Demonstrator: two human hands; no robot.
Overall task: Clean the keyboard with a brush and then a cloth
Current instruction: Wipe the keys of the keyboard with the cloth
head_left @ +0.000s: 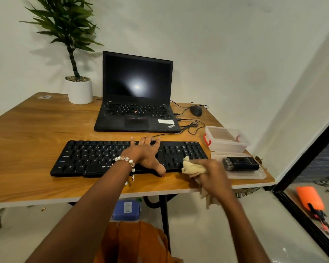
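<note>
I count one black keyboard (122, 158) under my left hand (147, 155), one cloth (193, 168) in my right hand (214, 177), one brush (240, 163) at three o'clock, one clear tub (227, 141), one laptop (137, 95) at twelve, one mouse (196, 110), one potted plant (78, 73)

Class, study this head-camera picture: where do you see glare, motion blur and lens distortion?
Head view: glare shows as a bright spot on the dark laptop screen; the right hand and its cloth are smeared by motion while the left hand on the keyboard stays sharp; the wide lens bends the table edges and tilts the walls.
</note>
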